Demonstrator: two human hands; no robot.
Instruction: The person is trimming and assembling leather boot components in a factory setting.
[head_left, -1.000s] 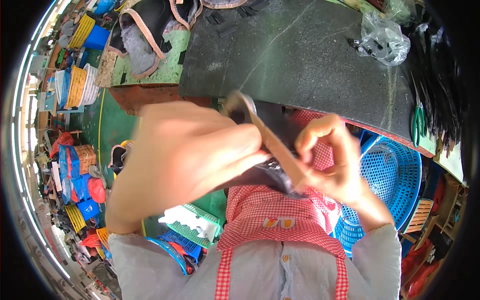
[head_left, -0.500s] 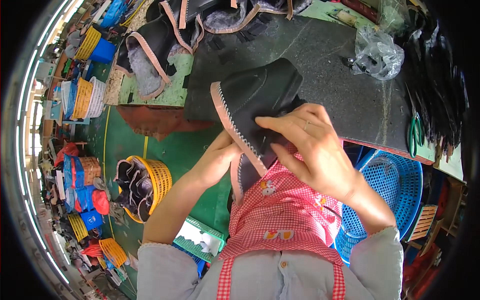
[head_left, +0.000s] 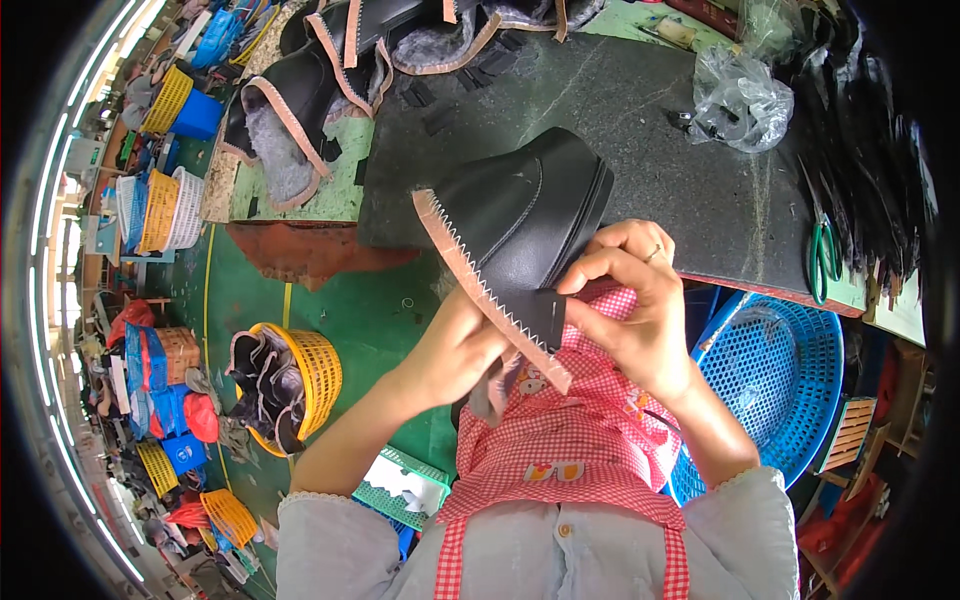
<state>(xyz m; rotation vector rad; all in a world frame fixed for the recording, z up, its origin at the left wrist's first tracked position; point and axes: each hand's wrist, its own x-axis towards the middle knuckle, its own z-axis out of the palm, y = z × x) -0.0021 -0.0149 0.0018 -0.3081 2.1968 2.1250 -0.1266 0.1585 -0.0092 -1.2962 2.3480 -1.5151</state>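
Note:
A black shoe upper (head_left: 500,220) with a tan strip zigzag-stitched along its edge is held up over my lap, its toe side tilted away. My left hand (head_left: 455,350) grips it from the left, some fingers hidden behind the tan edge. With thumb and index finger, my right hand (head_left: 635,300) pinches a small black tab (head_left: 548,318) lying against the upper's near side; whether the tab is fastened there I cannot tell. Fur-lined black uppers (head_left: 285,130) with the same tan edging lie at the far left of the workbench (head_left: 640,190).
Green-handled scissors (head_left: 824,260) and black strips (head_left: 870,150) hang over the bench's right side, near a clear plastic bag (head_left: 742,100). Below stands a blue basket (head_left: 790,380). On the floor at left is a yellow basket (head_left: 318,375) of uppers. Small black pieces (head_left: 485,75) lie on the bench.
The upper has turned, showing more of its outer side. My right hand has moved lower on it, and its fingers have closed on the small black tab.

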